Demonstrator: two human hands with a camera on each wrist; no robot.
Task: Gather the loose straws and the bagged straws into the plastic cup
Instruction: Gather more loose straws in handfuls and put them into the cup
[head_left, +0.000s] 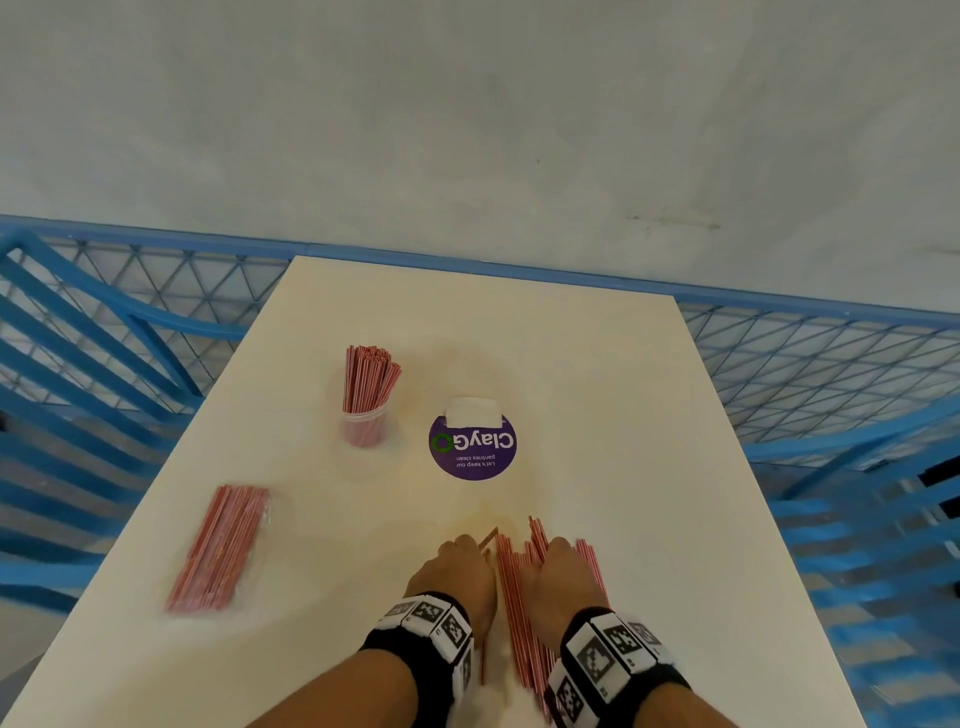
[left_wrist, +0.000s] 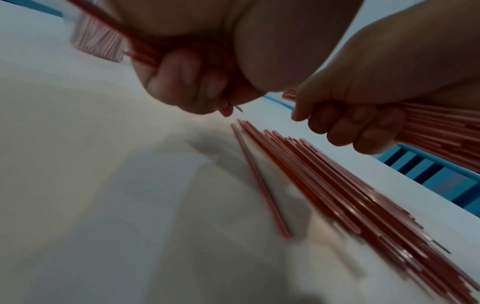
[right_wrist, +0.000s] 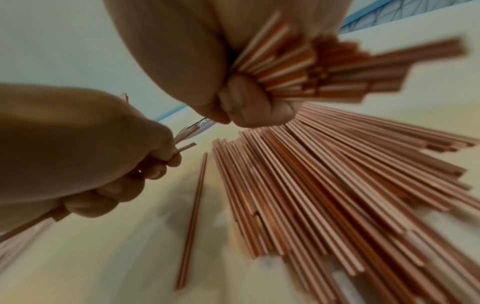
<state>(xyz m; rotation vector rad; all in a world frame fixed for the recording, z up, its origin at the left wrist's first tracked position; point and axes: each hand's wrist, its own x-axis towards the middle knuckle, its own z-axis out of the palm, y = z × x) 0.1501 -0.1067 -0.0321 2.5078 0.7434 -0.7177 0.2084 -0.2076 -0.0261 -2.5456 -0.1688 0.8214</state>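
Observation:
A pile of loose red-and-white straws (head_left: 511, 597) (left_wrist: 345, 195) (right_wrist: 324, 185) lies at the near edge of the white table (head_left: 597, 389). My right hand (head_left: 558, 574) (right_wrist: 249, 111) grips a fanned bundle of straws (right_wrist: 311, 70) just above the pile. My left hand (head_left: 460, 571) (left_wrist: 192, 90) holds a few straws (left_wrist: 140, 51) in curled fingers, left of the pile. One straw (right_wrist: 193, 220) lies apart from the pile. The plastic cup (head_left: 363, 423) stands upright at mid-left, holding many straws. A clear bag of straws (head_left: 221, 545) lies flat at the left.
A round purple sticker (head_left: 472, 449) with a white folded tissue (head_left: 471, 411) at its top sits in the table's middle. Blue mesh railing (head_left: 810, 374) and blue slats surround the table on both sides. A pale wall stands behind.

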